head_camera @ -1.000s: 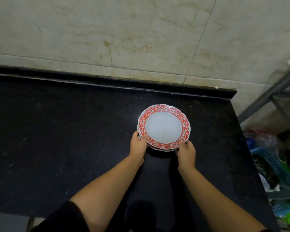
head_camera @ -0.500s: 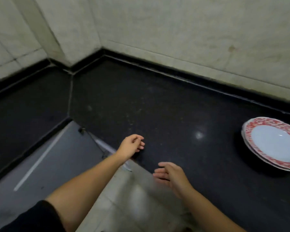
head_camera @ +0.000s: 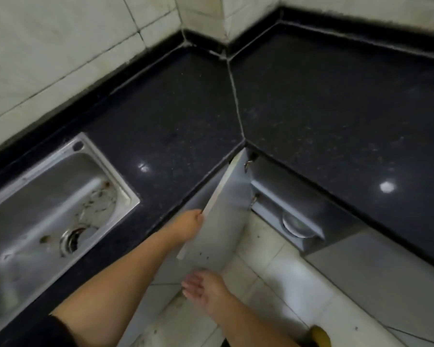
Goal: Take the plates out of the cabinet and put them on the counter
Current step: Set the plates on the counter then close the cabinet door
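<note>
Under the corner of the black counter (head_camera: pixel 323 101) a grey cabinet door (head_camera: pixel 223 216) stands swung open. My left hand (head_camera: pixel 185 225) grips the door's outer edge. Inside the cabinet, on a shelf, a pale plate (head_camera: pixel 296 225) shows only in part, its back hidden under the counter's front edge. My right hand (head_camera: pixel 203 288) hovers low in front of the open door, palm up, fingers apart and holding nothing. The red-rimmed plates are out of view.
A steel sink (head_camera: pixel 48 204) is set into the counter at the left, with dirt around its drain. Pale floor tiles (head_camera: pixel 273 284) lie below. A yellow object (head_camera: pixel 319 335) shows at the bottom edge. Tiled walls close the corner behind.
My view swung left from the red-rimmed plates on the counter to the corner cabinet. My left hand took hold of the door, which now stands open, and my right hand dropped lower.
</note>
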{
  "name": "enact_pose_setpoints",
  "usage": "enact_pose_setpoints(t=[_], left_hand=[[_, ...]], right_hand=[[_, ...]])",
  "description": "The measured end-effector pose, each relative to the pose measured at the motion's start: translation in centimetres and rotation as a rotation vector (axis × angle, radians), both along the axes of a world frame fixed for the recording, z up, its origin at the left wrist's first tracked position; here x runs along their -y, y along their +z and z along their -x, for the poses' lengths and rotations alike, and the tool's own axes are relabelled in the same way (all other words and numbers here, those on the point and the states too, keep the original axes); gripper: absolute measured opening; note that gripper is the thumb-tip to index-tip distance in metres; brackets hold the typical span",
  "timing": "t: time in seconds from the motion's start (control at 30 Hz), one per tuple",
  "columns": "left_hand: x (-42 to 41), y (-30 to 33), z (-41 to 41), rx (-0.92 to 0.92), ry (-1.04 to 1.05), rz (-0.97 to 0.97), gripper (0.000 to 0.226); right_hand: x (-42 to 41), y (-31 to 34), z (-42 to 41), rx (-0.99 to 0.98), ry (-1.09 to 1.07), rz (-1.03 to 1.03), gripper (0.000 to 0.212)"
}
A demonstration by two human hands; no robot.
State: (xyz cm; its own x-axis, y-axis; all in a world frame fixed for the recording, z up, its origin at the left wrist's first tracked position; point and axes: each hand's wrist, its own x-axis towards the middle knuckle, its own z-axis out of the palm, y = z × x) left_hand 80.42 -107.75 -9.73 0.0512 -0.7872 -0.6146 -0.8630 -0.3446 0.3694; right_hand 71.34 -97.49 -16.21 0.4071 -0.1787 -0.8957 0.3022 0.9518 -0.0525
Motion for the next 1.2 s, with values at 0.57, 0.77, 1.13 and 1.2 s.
enact_pose_setpoints(t=[0.57, 0.77, 1.13, 1.2], left_hand=[[0.2, -3.8, 17.8, -0.712, 0.556, -0.109, 0.047], [3.4, -4.0, 26.3, -0.777, 0.846, 0.038, 0.044], [6.1, -2.3, 28.1, -1.01, 0.942, -0.032, 0.055], [5.8, -1.8, 27.2, -0.97, 0.856, -0.074, 0.058]], right_hand=[[1.5, -0.4, 19.4, 0.057, -0.843, -0.222, 0.02], [8.0, -0.6, 26.7, -0.073, -0.851, -0.121, 0.023], [10.3, 0.5, 29.0, -0.077, -0.9, 0.073, 0.05], [8.9, 1.6, 29.0, -0.109, -0.853, 0.109, 0.048]])
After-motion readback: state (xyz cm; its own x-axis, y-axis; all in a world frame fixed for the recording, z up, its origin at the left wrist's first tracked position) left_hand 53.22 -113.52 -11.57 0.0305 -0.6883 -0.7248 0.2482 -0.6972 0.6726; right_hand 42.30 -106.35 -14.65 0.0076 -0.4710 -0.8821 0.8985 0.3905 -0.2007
